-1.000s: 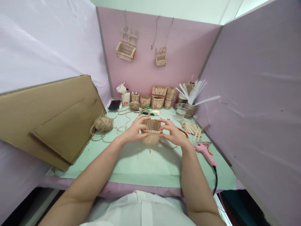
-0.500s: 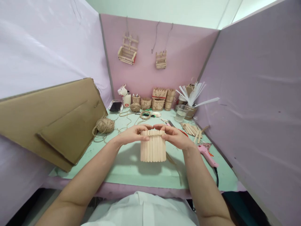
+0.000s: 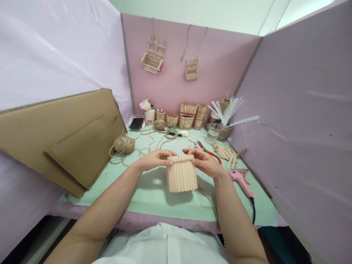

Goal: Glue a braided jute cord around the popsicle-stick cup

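Note:
A small popsicle-stick basket (image 3: 182,176) is held up above the green table, its pale sticks standing side by side with a twisted cord running across them near the top. My left hand (image 3: 156,160) grips its upper left edge, thumb on the near face. My right hand (image 3: 206,162) grips the upper right edge, thumb in front and fingers behind. A length of twine (image 3: 206,193) trails from the right side of the basket towards the table's front edge. The far side of the basket is hidden.
On the right lie a pink glue gun (image 3: 243,184), loose popsicle sticks (image 3: 224,151) and red-handled scissors (image 3: 216,156). A twine ball (image 3: 124,144) and a cardboard sheet (image 3: 79,154) are at the left. Behind stand a plastic cup (image 3: 213,134) and several stick baskets (image 3: 187,122).
The basket has tilted and turned slightly, moving a little right and down in the view. My fingertips, close together before, are farther apart. The whole view has shifted slightly.

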